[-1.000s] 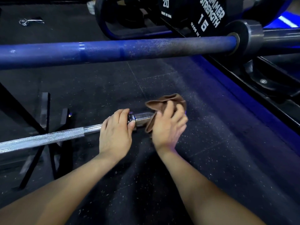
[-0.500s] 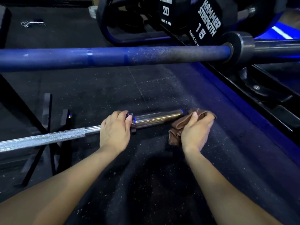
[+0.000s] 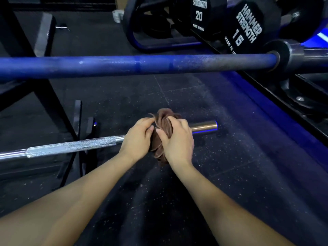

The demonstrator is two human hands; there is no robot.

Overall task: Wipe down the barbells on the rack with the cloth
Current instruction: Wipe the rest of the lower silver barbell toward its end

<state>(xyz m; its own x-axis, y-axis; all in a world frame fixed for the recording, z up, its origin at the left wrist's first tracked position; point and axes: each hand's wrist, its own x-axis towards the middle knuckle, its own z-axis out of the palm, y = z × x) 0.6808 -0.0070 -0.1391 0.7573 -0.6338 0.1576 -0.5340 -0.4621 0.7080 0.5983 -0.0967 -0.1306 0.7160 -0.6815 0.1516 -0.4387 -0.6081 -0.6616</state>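
Hands bunch the brown cloth (image 3: 162, 137) around the chrome barbell (image 3: 71, 147) sleeve, left hand (image 3: 137, 139) and right hand (image 3: 179, 144) both gripping it to scrub.

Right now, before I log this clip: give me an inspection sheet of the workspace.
Surface: black rubber floor, speckled with pale dust.
Job's things: brown cloth bunched around the silver barbell near its sleeve; blue barbell above, chalky toward its right end.
Clutter: dumbbells marked 20 and 15 behind.
Hands: left hand and right hand both grip the cloth.
Cables: nothing seen.
Surroundings: black rack frame at left.
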